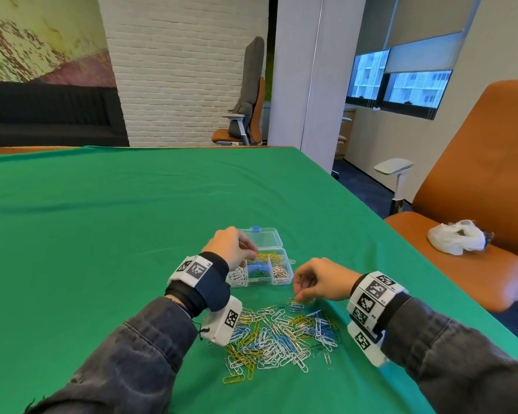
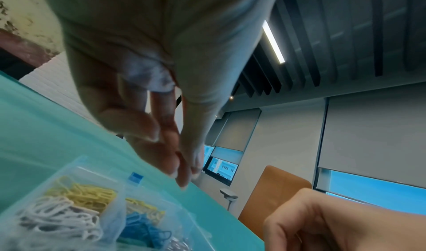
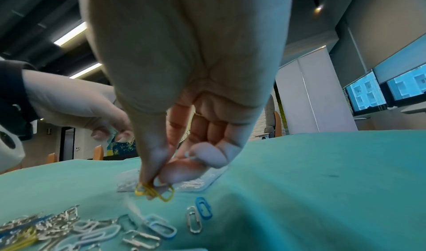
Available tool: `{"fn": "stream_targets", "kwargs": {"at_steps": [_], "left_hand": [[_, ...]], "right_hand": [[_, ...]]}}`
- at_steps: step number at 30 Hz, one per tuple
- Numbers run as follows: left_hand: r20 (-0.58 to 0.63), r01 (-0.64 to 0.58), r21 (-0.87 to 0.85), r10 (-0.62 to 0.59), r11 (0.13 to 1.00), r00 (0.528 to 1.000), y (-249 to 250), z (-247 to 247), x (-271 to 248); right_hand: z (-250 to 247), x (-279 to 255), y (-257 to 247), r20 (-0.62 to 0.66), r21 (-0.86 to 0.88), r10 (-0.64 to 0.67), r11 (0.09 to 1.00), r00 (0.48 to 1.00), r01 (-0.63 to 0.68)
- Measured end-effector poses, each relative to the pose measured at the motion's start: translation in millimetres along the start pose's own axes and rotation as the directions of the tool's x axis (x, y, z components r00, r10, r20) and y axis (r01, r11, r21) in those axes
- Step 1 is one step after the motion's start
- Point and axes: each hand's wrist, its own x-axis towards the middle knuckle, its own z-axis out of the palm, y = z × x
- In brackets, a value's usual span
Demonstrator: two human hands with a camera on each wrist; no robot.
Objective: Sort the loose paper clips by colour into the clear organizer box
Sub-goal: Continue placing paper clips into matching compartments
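- Left hand [image 1: 232, 245]: raised over the clear organizer box [image 1: 263, 268], palm down, fingers [image 2: 147, 125] extended and close together, nothing held.
- Right hand [image 1: 317, 282]: lowered at the far edge of the loose paper clip pile [image 1: 281, 333], thumb and forefinger pinching yellow paper clips [image 3: 153, 191], remaining fingers curled.
- Organizer box: lid open, on the green tablecloth [image 1: 102, 219], just beyond the pile; compartments holding white, yellow, blue, green and silver clips.

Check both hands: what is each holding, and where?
Right hand pinches yellow clips by their upper ends, thumb and forefinger. Left hand over the box: nothing visible.
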Motion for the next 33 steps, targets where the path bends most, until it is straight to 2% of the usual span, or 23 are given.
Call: {"fn": "stream_targets", "kwargs": {"at_steps": [5,8,10,14,20,25,28,33], "left_hand": [[0.22,-0.062,-0.002,0.061,0.998,0.974,6.6,7.0,-6.1],[0.259,-0.066,0.025,0.057,0.998,0.964,7.2,11.9,-6.6],[0.252,-0.063,0.041,0.051,0.997,0.966,5.8,11.3,-5.2],[0.227,-0.066,0.06,0.051,0.996,0.973,3.9,8.3,-4.7],[0.217,-0.049,0.046,0.038,0.998,0.975,1.2,1.4,-3.4],[0.181,-0.011,0.075,-0.003,0.997,0.983,-7.4,-8.3,-1.3],[0.15,0.008,0.091,-0.022,0.996,0.988,-10.1,-14.7,0.0],[0.128,0.029,0.091,-0.04,0.995,0.991,-12.8,-21.8,0.3]], "right_hand": [[-2.5,-1.0,-2.6,-0.019,0.001,0.006,1.0,1.0,-0.006],[-1.1,-1.2,-2.1,-0.01,-0.117,0.062,0.991,0.998,-0.062],[2.3,-1.1,-4.2,-0.033,-0.181,0.069,0.981,0.997,-0.073],[14.1,5.7,-14.2,-0.074,-0.142,0.023,0.989,0.997,-0.033],[29.2,23.0,-25.7,0.048,-0.146,0.013,0.989,0.999,-0.005],[26.2,26.9,-31.8,0.142,-0.216,0.037,0.976,0.989,-0.006],[19.6,27.2,-34.3,0.076,-0.223,0.006,0.975,0.997,0.011],[2.0,37.8,-43.2,-0.039,-0.112,-0.024,0.994,0.999,0.02]]}}
